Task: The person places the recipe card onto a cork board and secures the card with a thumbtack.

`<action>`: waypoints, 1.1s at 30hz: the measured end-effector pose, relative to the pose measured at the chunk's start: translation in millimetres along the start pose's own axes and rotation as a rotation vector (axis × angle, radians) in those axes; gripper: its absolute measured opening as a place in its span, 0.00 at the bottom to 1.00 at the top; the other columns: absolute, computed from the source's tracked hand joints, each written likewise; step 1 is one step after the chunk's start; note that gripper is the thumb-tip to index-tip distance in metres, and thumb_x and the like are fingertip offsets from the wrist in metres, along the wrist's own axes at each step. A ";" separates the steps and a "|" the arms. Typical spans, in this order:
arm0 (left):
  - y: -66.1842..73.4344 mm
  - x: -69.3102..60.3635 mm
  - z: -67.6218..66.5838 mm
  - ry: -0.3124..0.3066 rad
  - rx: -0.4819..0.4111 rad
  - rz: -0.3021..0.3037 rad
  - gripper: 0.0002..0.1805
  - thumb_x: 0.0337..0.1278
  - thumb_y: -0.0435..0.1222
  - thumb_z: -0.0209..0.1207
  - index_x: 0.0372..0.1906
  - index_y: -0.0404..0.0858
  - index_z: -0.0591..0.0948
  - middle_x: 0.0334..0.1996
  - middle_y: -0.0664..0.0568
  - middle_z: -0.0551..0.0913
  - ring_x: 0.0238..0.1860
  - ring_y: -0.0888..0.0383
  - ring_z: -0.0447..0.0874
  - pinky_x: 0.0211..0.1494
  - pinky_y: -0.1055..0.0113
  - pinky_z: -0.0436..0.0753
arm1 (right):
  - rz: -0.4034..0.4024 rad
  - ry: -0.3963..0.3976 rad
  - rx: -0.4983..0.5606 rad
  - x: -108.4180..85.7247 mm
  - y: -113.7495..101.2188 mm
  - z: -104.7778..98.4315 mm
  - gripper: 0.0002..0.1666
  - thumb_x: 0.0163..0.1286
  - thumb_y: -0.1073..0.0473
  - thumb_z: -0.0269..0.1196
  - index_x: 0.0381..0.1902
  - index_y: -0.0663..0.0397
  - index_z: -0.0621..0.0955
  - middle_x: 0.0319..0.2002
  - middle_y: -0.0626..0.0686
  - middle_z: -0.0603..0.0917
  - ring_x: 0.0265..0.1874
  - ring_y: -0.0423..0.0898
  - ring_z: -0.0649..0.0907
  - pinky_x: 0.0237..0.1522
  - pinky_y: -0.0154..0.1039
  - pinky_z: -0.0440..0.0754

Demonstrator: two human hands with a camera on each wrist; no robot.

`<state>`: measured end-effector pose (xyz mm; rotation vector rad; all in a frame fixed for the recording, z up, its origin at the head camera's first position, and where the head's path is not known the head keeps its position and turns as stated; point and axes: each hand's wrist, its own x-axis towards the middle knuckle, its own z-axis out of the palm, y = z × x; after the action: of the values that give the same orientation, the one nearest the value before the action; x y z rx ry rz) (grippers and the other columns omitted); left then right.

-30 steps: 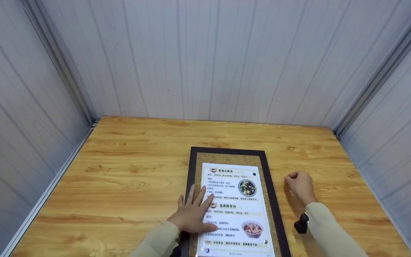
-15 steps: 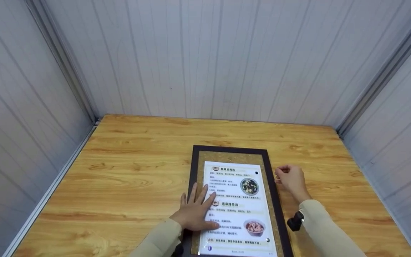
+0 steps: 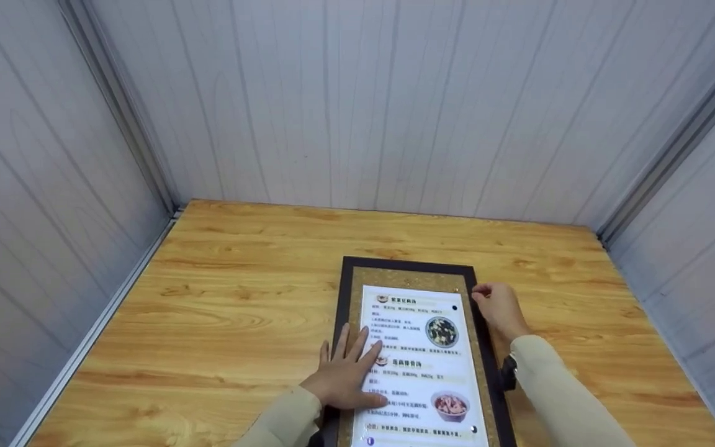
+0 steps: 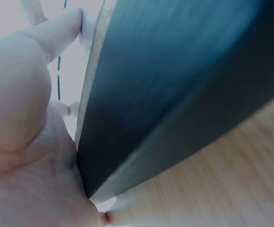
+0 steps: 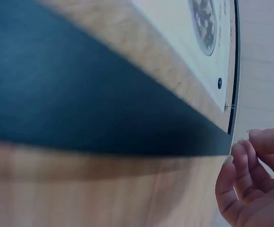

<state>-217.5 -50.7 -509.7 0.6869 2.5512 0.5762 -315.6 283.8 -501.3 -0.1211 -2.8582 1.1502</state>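
My left hand [image 3: 345, 379] lies spread across the left side of a white recipe sheet [image 3: 419, 366] with Chinese text and two dish photos. The sheet rests on a cork board [image 3: 407, 278] with a dark frame [image 3: 343, 298]. In the left wrist view, the palm is by the frame's edge. My right hand [image 3: 499, 310] is at the frame's upper right side, its fingers [image 5: 226, 177] loosely bent and nothing visible between them. A small clear pin [image 5: 229, 107] stands in the cork near the sheet's corner, close to that hand.
Round dark marks [image 3: 454, 308] lie near the sheet's corners, with a purple one at lower left. The board lies on a wood-grain table [image 3: 239, 310]. Pale panelled walls [image 3: 357, 105] enclose the back and both sides.
My right hand has moved left from the table to the frame's upper right edge. My left hand stays on the sheet. The head view has shifted slightly.
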 end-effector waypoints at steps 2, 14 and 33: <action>0.6 0.1 0.3 0.004 0.009 0.002 0.55 0.53 0.67 0.59 0.80 0.49 0.52 0.80 0.45 0.37 0.76 0.39 0.22 0.68 0.30 0.33 | -0.033 -0.013 -0.042 6.7 -3.5 2.8 0.12 0.71 0.69 0.58 0.46 0.73 0.83 0.43 0.66 0.85 0.43 0.58 0.83 0.45 0.51 0.80; 0.5 1.3 -0.4 0.005 -0.002 -0.011 0.55 0.52 0.67 0.60 0.80 0.51 0.52 0.80 0.48 0.36 0.76 0.41 0.21 0.69 0.32 0.33 | -0.041 -0.063 -0.159 28.3 -14.2 17.6 0.10 0.70 0.65 0.61 0.42 0.68 0.84 0.39 0.63 0.85 0.38 0.57 0.83 0.41 0.53 0.81; -4.1 1.0 3.4 -0.001 -0.017 0.003 0.54 0.54 0.67 0.59 0.80 0.51 0.51 0.80 0.49 0.35 0.76 0.41 0.21 0.69 0.32 0.32 | -0.033 0.045 -0.024 21.4 -20.6 26.8 0.04 0.67 0.69 0.60 0.32 0.65 0.80 0.29 0.56 0.80 0.28 0.49 0.76 0.30 0.40 0.73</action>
<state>-218.0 -52.5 -514.8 0.6850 2.5415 0.5978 -340.1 252.6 -505.7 -0.0992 -2.8243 1.0928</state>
